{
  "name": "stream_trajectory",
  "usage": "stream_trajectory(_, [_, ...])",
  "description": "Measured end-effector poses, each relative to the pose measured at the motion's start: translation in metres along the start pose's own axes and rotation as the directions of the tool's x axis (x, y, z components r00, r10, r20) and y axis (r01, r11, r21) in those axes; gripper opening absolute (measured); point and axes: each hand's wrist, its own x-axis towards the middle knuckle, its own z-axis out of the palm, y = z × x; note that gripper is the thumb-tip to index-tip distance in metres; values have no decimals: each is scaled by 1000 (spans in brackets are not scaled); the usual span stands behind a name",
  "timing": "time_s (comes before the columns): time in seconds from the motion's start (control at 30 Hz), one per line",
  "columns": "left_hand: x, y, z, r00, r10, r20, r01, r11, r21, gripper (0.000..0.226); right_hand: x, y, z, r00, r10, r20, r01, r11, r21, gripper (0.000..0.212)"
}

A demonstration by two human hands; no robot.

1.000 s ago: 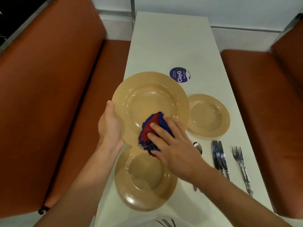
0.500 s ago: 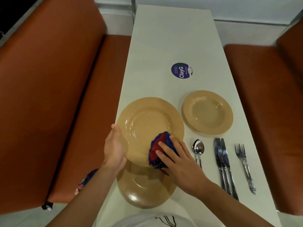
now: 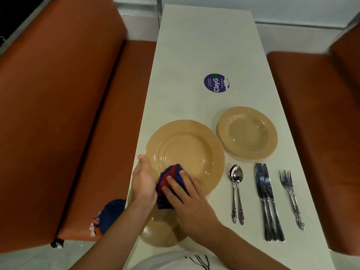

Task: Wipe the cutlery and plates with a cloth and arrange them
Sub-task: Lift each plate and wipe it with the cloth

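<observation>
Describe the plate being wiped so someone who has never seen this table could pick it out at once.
On the long white table, below the round purple sticker, three tan plates show. The one being wiped is the big plate at the left edge, gripped by the left hand while the right hand presses a red-and-blue cloth on it. It partly covers a plate beneath and is larger than the small plate.

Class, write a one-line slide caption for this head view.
Right hand presses a red-and-blue cloth on a large tan plate.
</observation>
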Motion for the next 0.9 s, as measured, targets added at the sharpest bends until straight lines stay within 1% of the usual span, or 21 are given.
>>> stream_trajectory(0.07, [9,-4,-9,999,13,-38,-14,1000,-16,63,1,5,-5,997,-46,-67,48,998,32,44])
stream_trajectory(0.13, [14,-7,-15,999,10,-51,-11,1000,-22,76,3,23,-10,993,-10,-116,17,998,65,38])
stream_trajectory(0.17, [16,-8,-19,998,32,-52,-33,999,-22,79,4,34,-12,992,18,-122,-9,997,79,37])
stream_trajectory(0.27, [18,-7,-22,995,79,-66,-77,996,35,69,7,58,-25,987,88,-135,-80,995,65,33])
stream_trajectory(0.33, [17,-3,-20,993,112,-35,-108,988,113,73,12,67,-38,971,153,-181,-143,987,67,28])
stream_trajectory(0.4, [17,1,-20,993,119,-8,-116,982,152,74,18,75,-50,942,255,-218,-237,966,106,27])
stream_trajectory(0.47, [17,10,-23,991,129,16,-130,974,186,66,25,83,-62,897,386,-214,-351,918,183,29])
stream_trajectory(0.5, [16,14,-24,989,143,26,-145,968,202,58,28,88,-67,856,482,-185,-430,864,261,32])
stream_trajectory(0.53, [17,18,-27,987,155,30,-158,963,219,49,32,93,-72,801,587,-114,-517,776,362,37])
stream_trajectory(0.57, [17,21,-30,986,160,36,-165,956,242,43,34,98,-77,746,665,-9,-587,665,462,43])
stream_trajectory(0.6, [18,23,-34,986,160,41,-165,952,259,40,37,101,-81,707,699,108,-632,555,541,46])
stream_trajectory(0.63, [18,24,-39,986,157,52,-166,945,282,38,38,104,-82,690,693,210,-651,466,600,44])
stream_trajectory(0.67, [18,25,-44,984,166,71,-180,930,322,36,38,105,-81,695,660,285,-649,406,644,38])
stream_trajectory(0.7, [17,26,-48,978,187,86,-206,898,389,34,37,103,-80,708,624,331,-647,384,659,30])
stream_trajectory(0.73, [16,26,-52,970,225,98,-244,841,483,34,35,100,-78,722,598,348,-648,408,643,25])
stream_trajectory(0.8, [14,26,-62,944,304,126,-307,674,672,35,28,93,-71,736,577,354,-656,476,586,25])
stream_trajectory(0.9, [22,17,-85,928,321,188,-313,403,860,34,16,80,-62,733,559,388,-670,496,552,27])
